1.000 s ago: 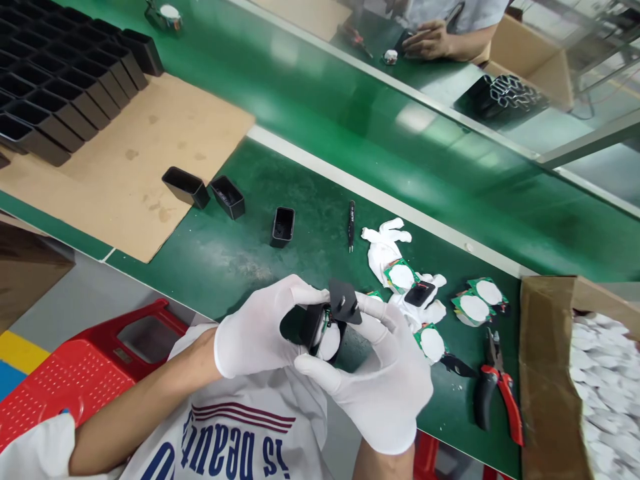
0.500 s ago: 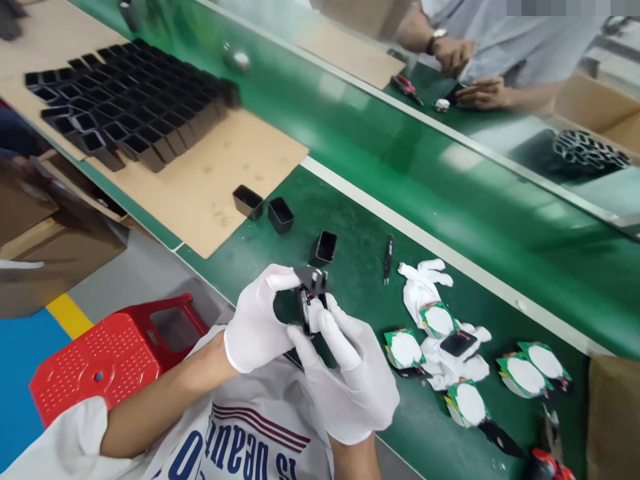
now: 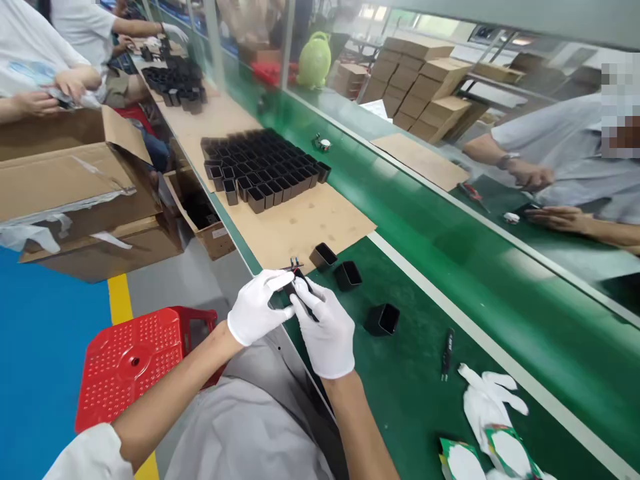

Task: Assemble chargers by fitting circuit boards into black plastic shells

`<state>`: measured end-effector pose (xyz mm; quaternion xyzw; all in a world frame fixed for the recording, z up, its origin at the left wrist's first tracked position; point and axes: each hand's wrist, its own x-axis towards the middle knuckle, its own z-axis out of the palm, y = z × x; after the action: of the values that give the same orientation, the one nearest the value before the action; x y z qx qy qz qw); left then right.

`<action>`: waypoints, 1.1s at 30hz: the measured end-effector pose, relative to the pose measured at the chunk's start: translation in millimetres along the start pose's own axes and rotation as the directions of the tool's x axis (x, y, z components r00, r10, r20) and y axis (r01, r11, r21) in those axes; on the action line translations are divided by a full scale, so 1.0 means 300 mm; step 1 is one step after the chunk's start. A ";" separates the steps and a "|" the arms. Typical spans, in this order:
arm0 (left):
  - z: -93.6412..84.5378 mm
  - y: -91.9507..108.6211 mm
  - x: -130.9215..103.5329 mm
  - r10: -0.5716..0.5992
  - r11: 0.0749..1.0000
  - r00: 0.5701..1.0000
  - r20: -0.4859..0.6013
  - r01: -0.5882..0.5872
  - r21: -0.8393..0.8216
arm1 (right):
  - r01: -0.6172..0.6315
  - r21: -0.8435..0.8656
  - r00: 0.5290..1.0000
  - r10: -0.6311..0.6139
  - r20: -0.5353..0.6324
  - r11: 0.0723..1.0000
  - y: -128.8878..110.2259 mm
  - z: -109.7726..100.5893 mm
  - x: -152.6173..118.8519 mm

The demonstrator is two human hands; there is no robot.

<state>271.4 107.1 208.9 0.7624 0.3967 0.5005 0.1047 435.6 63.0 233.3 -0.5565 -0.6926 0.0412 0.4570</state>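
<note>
Both my hands wear white gloves and are raised over the front edge of the green bench. Between them is a small black plug casing (image 3: 291, 287) with metal prongs pointing up. My left hand (image 3: 257, 305) pinches its left side with thumb and fingers. My right hand (image 3: 326, 327) grips it from the right, its fingertips at the casing's opening. Whatever is inside the casing is mostly covered by my fingers. Just beyond and to the right stand three loose black cases: one (image 3: 323, 256), a second (image 3: 348, 275) and a third (image 3: 383, 319).
Rows of black cases (image 3: 270, 190) stand on a cardboard sheet (image 3: 305, 230). Tweezers (image 3: 447, 353), a loose glove (image 3: 487, 400) and circuit boards (image 3: 507, 450) lie to the right. A red stool (image 3: 133, 367) is at lower left. Co-workers sit across and at far left.
My view has swung left and up, bringing the cartons and more co-workers in. Both hands have shifted left towards the cardboard sheet, still holding the plug casing.
</note>
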 end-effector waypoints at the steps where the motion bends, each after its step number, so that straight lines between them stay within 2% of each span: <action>1: 0.001 -0.041 0.020 -0.008 1.000 1.000 0.002 0.008 0.007 | 0.003 -0.007 1.000 -0.003 0.017 1.000 0.015 0.037 0.030; 6: 0.018 -0.223 0.094 -0.061 0.998 0.998 0.020 0.060 0.027 | 0.000 -0.070 0.997 0.006 0.078 0.998 0.079 0.196 0.144; 10: 0.033 -0.290 0.090 -0.074 0.997 0.997 0.034 0.074 0.016 | 0.002 -0.123 0.995 0.010 0.103 0.992 0.100 0.239 0.155; 19: 0.029 -0.324 0.095 0.033 0.999 0.990 0.134 -0.029 -0.037 | 0.033 -0.179 0.994 -0.014 0.105 0.983 0.104 0.232 0.138; 27: -0.020 -0.297 0.166 0.026 1.000 0.994 0.103 -0.024 -0.013 | 0.064 -0.144 0.994 -0.051 0.094 0.988 0.053 0.200 0.192; 33: -0.001 -0.286 0.127 -0.004 1.000 0.994 0.113 0.001 0.022 | -0.012 -0.173 0.992 0.034 0.125 0.985 0.061 0.251 0.145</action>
<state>235.3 191.1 187.2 0.7900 0.3967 0.4521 0.1191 399.6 139.1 205.0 -0.5981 -0.7149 0.0221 0.3616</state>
